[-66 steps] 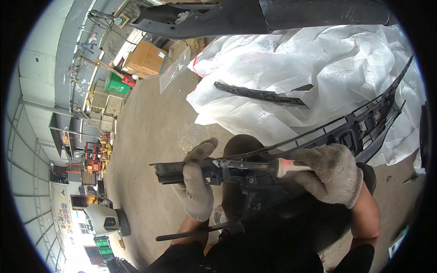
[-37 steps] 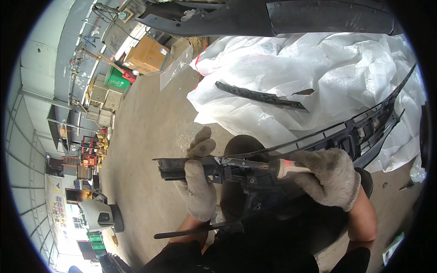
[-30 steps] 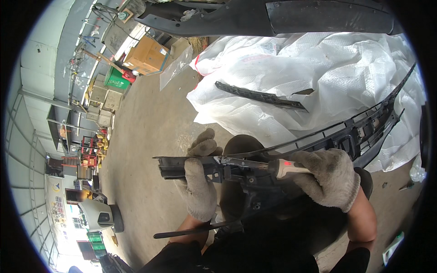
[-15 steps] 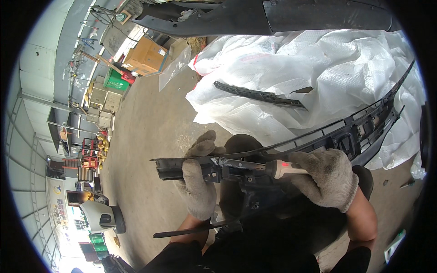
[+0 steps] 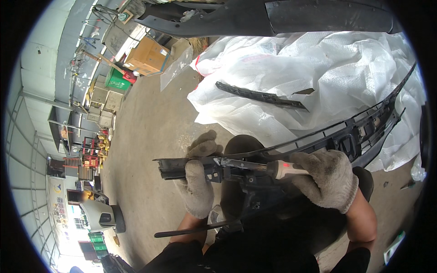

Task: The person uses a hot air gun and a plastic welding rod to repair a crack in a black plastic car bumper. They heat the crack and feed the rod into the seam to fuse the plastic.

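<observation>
Both my hands wear worn grey work gloves. My left hand (image 5: pixel 198 182) is closed round the left end of a long black plastic car grille (image 5: pixel 343 144), thumb on the near side, fingers beyond. In my right hand (image 5: pixel 325 177) is a soldering iron with a pale handle (image 5: pixel 291 170) and a small red light. Its metal shaft (image 5: pixel 243 164) points left along the grille's top edge, the tip close to my left thumb. Whether the tip touches the plastic I cannot make out. The grille lies across my legs and runs off to the upper right.
White woven plastic sheeting (image 5: pixel 273 59) lies ahead, with a loose black trim strip (image 5: pixel 261 97) on it. Beyond it sits a large black bumper piece (image 5: pixel 327 17). A cardboard box (image 5: pixel 146 57) and a green bin (image 5: pixel 117 79) stand far left.
Both hands keep the same grip, and the soldering iron stays along the grille's edge. The whole view has shifted very slightly.
</observation>
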A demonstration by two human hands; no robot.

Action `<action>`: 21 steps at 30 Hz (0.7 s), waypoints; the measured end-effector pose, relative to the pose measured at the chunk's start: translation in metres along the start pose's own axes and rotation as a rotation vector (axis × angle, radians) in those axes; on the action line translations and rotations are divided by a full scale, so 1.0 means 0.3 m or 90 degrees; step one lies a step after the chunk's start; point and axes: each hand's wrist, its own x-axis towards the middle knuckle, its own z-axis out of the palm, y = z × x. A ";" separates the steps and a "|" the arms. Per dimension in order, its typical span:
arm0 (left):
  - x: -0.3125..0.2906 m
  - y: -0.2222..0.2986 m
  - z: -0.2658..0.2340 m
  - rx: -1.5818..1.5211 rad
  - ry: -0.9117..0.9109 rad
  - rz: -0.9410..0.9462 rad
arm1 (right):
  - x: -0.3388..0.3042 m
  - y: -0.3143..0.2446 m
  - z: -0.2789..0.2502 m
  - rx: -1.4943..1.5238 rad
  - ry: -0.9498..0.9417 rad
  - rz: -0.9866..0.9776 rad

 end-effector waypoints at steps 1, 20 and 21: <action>0.006 -0.001 -0.012 -0.002 -0.009 -0.011 | 0.001 0.001 -0.005 0.012 0.009 0.001; 0.005 -0.050 -0.050 0.081 0.098 0.066 | -0.014 0.011 -0.014 0.021 0.027 0.010; 0.006 -0.042 -0.044 0.071 0.111 0.062 | -0.014 0.011 -0.014 0.018 0.022 0.014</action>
